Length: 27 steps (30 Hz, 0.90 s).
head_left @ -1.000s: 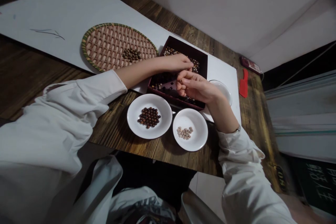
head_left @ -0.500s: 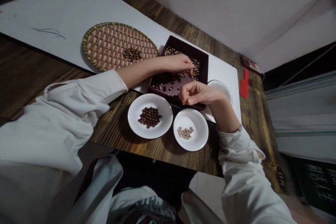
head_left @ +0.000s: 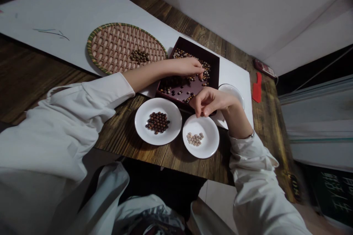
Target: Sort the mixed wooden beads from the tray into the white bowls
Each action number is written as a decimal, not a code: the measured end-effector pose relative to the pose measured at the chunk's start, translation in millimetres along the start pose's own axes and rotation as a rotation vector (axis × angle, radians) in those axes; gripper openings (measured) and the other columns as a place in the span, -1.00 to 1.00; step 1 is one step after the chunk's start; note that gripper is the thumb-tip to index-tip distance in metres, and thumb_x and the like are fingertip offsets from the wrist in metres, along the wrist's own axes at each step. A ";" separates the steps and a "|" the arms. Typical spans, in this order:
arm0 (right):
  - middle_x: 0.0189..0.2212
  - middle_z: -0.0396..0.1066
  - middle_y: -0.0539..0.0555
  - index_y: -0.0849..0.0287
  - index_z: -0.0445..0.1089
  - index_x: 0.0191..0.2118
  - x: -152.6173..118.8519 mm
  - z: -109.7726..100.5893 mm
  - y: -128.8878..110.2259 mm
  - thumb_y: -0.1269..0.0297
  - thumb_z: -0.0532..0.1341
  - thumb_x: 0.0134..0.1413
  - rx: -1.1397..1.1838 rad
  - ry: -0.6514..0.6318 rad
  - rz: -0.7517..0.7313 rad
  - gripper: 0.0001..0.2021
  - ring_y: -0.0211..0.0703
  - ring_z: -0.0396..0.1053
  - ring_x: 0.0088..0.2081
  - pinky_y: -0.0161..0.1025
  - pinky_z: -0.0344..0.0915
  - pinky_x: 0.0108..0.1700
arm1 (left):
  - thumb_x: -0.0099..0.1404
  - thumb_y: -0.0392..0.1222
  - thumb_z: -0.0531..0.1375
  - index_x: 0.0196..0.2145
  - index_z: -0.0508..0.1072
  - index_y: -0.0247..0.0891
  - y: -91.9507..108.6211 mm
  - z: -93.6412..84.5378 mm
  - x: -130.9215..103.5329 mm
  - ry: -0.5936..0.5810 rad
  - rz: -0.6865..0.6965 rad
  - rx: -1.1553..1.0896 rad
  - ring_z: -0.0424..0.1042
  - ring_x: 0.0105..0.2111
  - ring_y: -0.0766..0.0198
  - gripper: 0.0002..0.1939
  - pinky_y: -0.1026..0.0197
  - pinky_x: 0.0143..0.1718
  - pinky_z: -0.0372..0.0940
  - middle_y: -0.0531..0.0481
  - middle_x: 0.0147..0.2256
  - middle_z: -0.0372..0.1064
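Observation:
My left hand [head_left: 190, 67] is inside the dark maroon box [head_left: 214, 69], its fingers curled down together at the mixed beads [head_left: 206, 71]. Whatever those fingers may hold is hidden. Over the near right edge of the box, my right hand [head_left: 211, 100] has thumb and forefinger brought together above the rim of the smaller white dish [head_left: 211, 143]. A tiny dark spot shows at its fingertips, too small to name. Pale beads [head_left: 195, 139] lie in that dish. Dark brown beads [head_left: 157, 122] sit in the larger white dish [head_left: 142, 132] to its left.
A round woven tray [head_left: 110, 47] with a cluster of brown beads [head_left: 139, 56] stands left of the box on white board [head_left: 74, 3]. Another white dish [head_left: 234, 92] is partly behind my right wrist. A red comb-shaped object [head_left: 257, 89] lies at the right.
My right hand has turned its fingers downward, with the fingertips now at the far rim of the pale-bead dish. The left hand has hardly moved.

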State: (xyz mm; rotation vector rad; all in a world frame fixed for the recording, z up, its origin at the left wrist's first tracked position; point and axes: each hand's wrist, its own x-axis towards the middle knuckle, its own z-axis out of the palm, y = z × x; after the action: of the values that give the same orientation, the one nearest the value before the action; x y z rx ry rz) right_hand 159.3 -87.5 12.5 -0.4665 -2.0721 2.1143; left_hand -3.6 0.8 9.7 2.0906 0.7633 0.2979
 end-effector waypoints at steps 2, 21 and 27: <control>-0.51 0.38 0.00 0.32 0.51 -0.34 1.4 0.2 -0.6 0.17 0.41 0.04 0.012 -0.025 -0.052 -0.73 -0.40 0.26 -0.46 -0.43 0.17 -0.42 | 0.25 -0.09 0.09 -0.25 0.57 -0.29 -0.1 0.6 -0.1 0.002 0.003 -0.009 0.23 -0.49 0.28 -0.69 0.25 -0.44 0.04 -0.01 -0.54 0.23; -0.44 0.43 0.06 0.30 0.51 -0.32 3.6 0.3 -3.5 0.18 0.39 0.08 0.010 -0.104 -0.122 -0.76 -0.31 0.31 -0.37 -0.34 0.23 -0.28 | 0.20 -0.10 0.14 -0.31 0.59 -0.27 -3.3 2.7 2.3 0.002 0.003 -0.057 0.25 -0.48 0.26 -0.73 0.25 -0.44 0.04 0.00 -0.57 0.25; -0.43 0.42 0.03 0.31 0.48 -0.28 0.6 1.9 -0.4 0.18 0.38 0.09 0.065 -0.038 -0.093 -0.75 -0.35 0.32 -0.38 -0.40 0.23 -0.33 | 0.17 -0.11 0.15 -0.32 0.59 -0.26 -5.6 3.1 4.1 0.009 0.010 -0.068 0.28 -0.45 0.24 -0.74 0.25 -0.42 0.07 -0.02 -0.55 0.29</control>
State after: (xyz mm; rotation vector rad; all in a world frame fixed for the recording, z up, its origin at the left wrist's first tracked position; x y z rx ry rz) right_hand 158.1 -89.1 12.8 -0.3177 -1.9964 2.1461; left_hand -1.2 3.7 3.1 2.0311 0.7382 0.3339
